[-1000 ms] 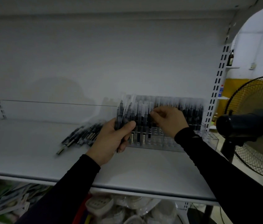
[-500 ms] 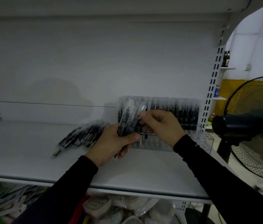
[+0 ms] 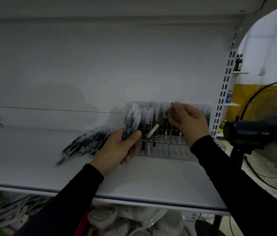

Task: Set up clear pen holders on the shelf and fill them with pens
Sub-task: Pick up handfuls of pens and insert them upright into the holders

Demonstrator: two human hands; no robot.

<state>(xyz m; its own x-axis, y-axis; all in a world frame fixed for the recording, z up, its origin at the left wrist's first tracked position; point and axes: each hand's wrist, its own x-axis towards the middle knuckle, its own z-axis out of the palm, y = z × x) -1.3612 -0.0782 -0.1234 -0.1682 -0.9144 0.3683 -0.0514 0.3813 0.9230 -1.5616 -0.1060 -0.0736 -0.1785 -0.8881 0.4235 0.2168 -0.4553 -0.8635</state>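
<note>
A clear pen holder (image 3: pixel 173 149) stands on the white shelf (image 3: pixel 151 178) toward the right, its back rows full of upright black pens (image 3: pixel 153 123). My left hand (image 3: pixel 117 150) grips a bundle of clear-capped black pens (image 3: pixel 131 121) upright, just left of the holder. My right hand (image 3: pixel 188 123) pinches a single pen (image 3: pixel 161 120) that slants down to the left above the holder's front rows. A loose pile of pens (image 3: pixel 86 143) lies on the shelf to the left.
A black standing fan (image 3: pixel 260 133) is close by at the right, beside the slotted shelf upright (image 3: pixel 223 99). Packaged goods (image 3: pixel 127 220) fill the lower shelf. The upper shelf's underside closes the space overhead.
My right hand has pulled one pen out of the bundle in my left hand and lifted it up and to the right, over the holder. The left hand has stayed put.
</note>
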